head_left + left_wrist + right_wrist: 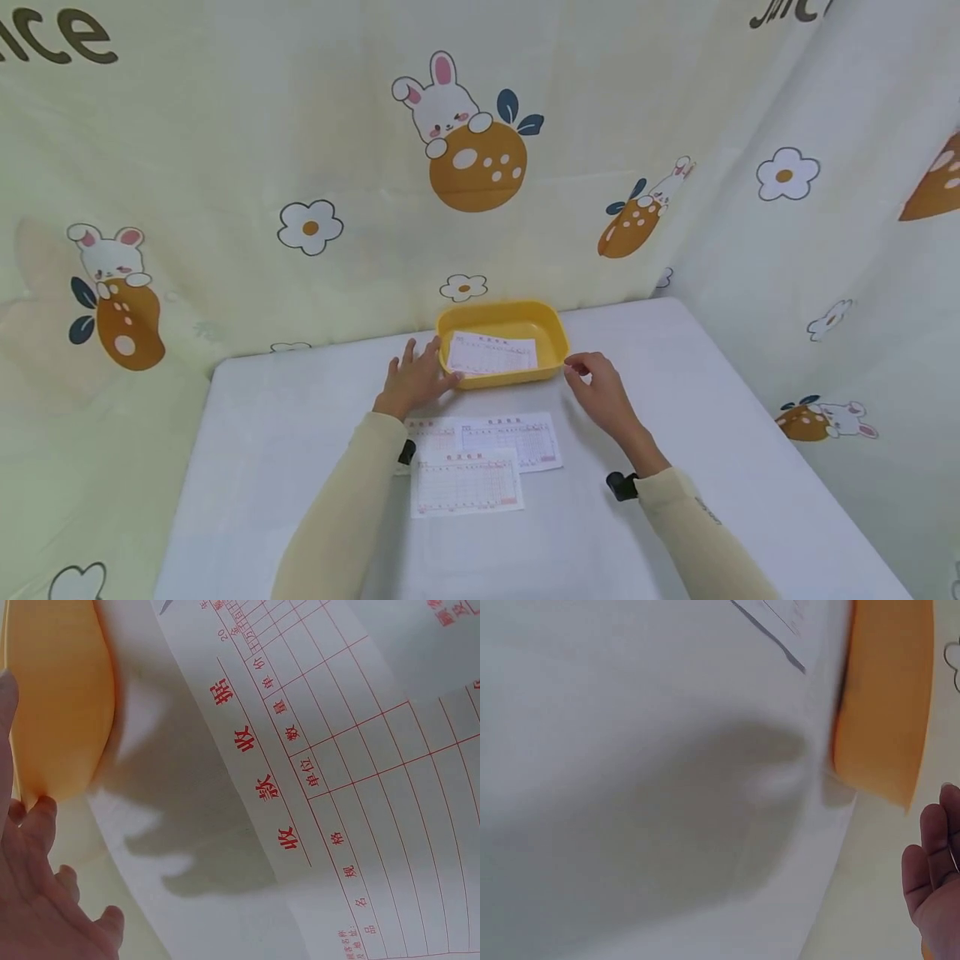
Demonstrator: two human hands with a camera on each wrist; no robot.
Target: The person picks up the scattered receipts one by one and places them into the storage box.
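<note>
A shallow yellow plastic tray (501, 312) stands at the back of the white table, with white printed receipt slips (491, 357) lying in it. At its front left corner my left hand (412, 383) touches the tray, thumb at the front rim and the other fingers spread. In the left wrist view, fingertips (41, 814) meet the yellow wall. Beside the tray's right side is my right hand (602, 393), fingers loosely bent and holding nothing; the right wrist view shows them slightly apart from the tray (885, 697).
In front of the tray, several receipt forms overlap: a red-printed one (467, 485) nearest, a purplish one (513, 437) behind right, another (435, 432) partly covered behind left. A patterned curtain (337, 142) hangs behind the table (255, 467). Both wrists wear small black devices.
</note>
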